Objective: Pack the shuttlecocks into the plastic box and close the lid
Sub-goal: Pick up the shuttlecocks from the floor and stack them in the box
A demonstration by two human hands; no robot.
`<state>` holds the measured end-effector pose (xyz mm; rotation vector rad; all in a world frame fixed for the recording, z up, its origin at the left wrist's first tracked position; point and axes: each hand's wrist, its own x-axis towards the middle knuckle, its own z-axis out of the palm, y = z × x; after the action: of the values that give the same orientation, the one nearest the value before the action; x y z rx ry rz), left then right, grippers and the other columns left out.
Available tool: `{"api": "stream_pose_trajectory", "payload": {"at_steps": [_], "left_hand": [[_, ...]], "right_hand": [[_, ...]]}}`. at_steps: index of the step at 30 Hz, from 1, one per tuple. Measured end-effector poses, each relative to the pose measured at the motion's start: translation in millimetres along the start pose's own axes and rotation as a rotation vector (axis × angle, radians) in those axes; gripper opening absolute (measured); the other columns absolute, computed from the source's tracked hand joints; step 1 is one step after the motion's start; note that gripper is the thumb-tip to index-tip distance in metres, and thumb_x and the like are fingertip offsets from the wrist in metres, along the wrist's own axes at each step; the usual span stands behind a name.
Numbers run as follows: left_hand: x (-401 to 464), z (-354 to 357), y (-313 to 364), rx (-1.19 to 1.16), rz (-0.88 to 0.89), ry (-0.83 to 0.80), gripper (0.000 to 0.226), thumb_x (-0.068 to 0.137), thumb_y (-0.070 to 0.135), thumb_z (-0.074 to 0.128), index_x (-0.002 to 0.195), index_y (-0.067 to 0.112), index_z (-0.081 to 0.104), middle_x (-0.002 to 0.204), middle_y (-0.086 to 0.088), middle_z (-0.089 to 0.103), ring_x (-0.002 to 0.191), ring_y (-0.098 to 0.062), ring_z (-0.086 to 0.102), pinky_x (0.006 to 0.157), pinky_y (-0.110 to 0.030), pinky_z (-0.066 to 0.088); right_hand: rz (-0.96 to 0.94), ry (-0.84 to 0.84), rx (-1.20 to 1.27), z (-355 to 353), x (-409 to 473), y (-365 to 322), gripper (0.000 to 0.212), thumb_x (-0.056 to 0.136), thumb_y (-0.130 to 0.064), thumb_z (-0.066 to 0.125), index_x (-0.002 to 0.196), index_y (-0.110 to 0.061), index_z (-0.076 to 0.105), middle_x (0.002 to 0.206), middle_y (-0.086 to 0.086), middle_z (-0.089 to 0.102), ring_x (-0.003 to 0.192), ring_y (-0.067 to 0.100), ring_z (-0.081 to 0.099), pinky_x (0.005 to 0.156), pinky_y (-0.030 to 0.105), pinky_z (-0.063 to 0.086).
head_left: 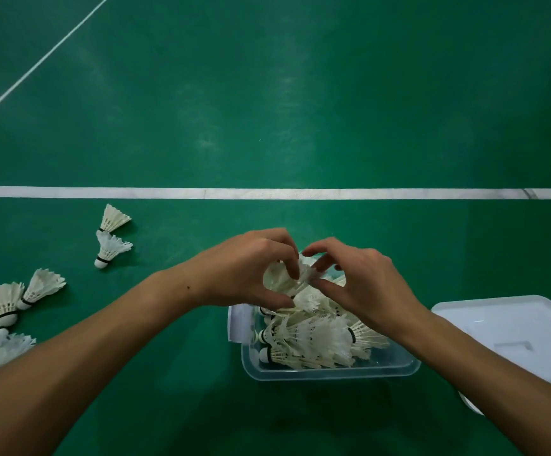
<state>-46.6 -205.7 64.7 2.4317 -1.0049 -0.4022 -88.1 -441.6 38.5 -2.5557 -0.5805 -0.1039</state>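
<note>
Clear plastic box (330, 368) sits on the green court floor (267, 110), just on the near side of the broad white court line (267, 193), and it is already well stocked with white feathered shuttlecocks (313, 337) lying on their sides, heaped so that the top ones rise about to the rim. Both hands meet over the far end of the box. The left hand (251, 268) curls its fingers and thumb round a white feather shuttlecock (280, 279), gripping it by the skirt; the right hand (356, 281) pinches at the feathers of the same bundle from the other side, thumb and forefinger closed on the white edge. Whether one shuttlecock or two nested together are held there I cannot tell. Holding from both sides, low over the pile, looks like a way to steady and seat the load among the others so it does not roll out.

Flat white plastic lid (514, 334) lies on the floor just beside the box on its right, partly under the right forearm, set off so the opening is free for filling. Loose shuttlecocks wait to the left: a pair (111, 235) near the line, and a cluster (7, 311) by the left edge of the view. By my judgement packing is past halfway, with the lid step not yet begun
</note>
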Motion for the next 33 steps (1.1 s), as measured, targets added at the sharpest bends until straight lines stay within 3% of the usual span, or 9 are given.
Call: {"api": "stream_pose_trajectory", "payload": {"at_steps": [3,7,11,16,19,25,28,33], "left_hand": [[-5.4,-1.8,-1.3,-0.033,-0.037,0.105,0.048,0.081,0.048,0.084,0.121,0.031,0.063,0.129,0.014,0.056,0.112,-0.001,0.055,0.097,-0.021,0.048],[-13.7,6.4,-6.6,-0.041,-0.142,0.212,0.062,0.081,0.051,0.082,0.131,0.031,0.052,0.124,0.02,0.065,0.107,-0.004,0.062,0.095,-0.036,0.054],[-15.4,17.3,-3.1,0.001,-0.154,0.22,0.065,0.083,0.053,0.078,0.137,0.033,0.048,0.127,0.022,0.068,0.11,-0.01,0.067,0.092,-0.04,0.055],[-12.8,20.6,2.4,0.037,-0.129,0.23,0.066,0.087,0.051,0.076,0.142,0.028,0.048,0.131,0.018,0.068,0.116,-0.009,0.066,0.101,-0.037,0.05],[-13.1,22.2,1.8,0.032,-0.129,0.229,0.065,0.087,0.049,0.077,0.142,0.027,0.049,0.132,0.017,0.069,0.119,-0.008,0.064,0.103,-0.035,0.049],[-9.4,27.0,1.4,0.013,-0.123,0.205,0.07,0.085,0.051,0.079,0.143,0.028,0.047,0.135,0.014,0.068,0.121,-0.012,0.065,0.1,-0.032,0.05],[-4.1,28.4,2.3,-0.019,-0.115,0.165,0.078,0.082,0.053,0.083,0.145,0.031,0.042,0.139,0.012,0.066,0.123,-0.013,0.064,0.1,-0.035,0.053],[8.7,24.7,3.9,-0.069,-0.118,0.136,0.091,0.077,0.053,0.087,0.149,0.032,0.036,0.142,0.01,0.064,0.116,-0.011,0.064,0.1,-0.033,0.054]], "right_hand": [[0.09,0.122,0.031,-4.6,-12.6,11.2,0.046,0.085,-0.031,0.087,0.125,-0.031,0.063,0.096,-0.02,0.077,0.086,0.003,0.075,0.073,0.039,0.064],[0.26,0.213,0.032,-5.6,-36.4,29.2,0.045,0.084,-0.033,0.087,0.122,-0.033,0.063,0.087,-0.025,0.073,0.081,0.0,0.074,0.07,0.04,0.064],[0.282,0.187,0.0,11.0,-41.5,25.9,0.045,0.084,-0.034,0.087,0.122,-0.033,0.063,0.087,-0.023,0.076,0.074,0.001,0.073,0.066,0.037,0.063],[0.282,0.091,-0.053,34.0,-30.6,19.7,0.046,0.085,-0.036,0.087,0.124,-0.032,0.063,0.093,-0.02,0.08,0.079,0.002,0.075,0.063,0.028,0.057],[0.309,0.016,0.018,46.8,-25.8,19.6,0.048,0.086,-0.035,0.086,0.126,-0.031,0.061,0.097,-0.017,0.08,0.082,0.0,0.075,0.067,0.024,0.058],[0.391,-0.074,0.091,57.9,-21.3,26.3,0.055,0.088,-0.03,0.084,0.134,-0.029,0.053,0.104,-0.008,0.08,0.09,0.008,0.074,0.081,0.032,0.062],[0.406,-0.151,0.202,46.9,-26.3,31.9,0.06,0.085,-0.03,0.087,0.134,-0.033,0.051,0.106,-0.011,0.076,0.096,0.002,0.071,0.087,0.035,0.063],[0.365,-0.063,0.269,10.7,-33.9,33.5,0.058,0.08,-0.029,0.091,0.126,-0.036,0.056,0.109,-0.021,0.073,0.106,-0.005,0.068,0.088,0.032,0.061]]}}
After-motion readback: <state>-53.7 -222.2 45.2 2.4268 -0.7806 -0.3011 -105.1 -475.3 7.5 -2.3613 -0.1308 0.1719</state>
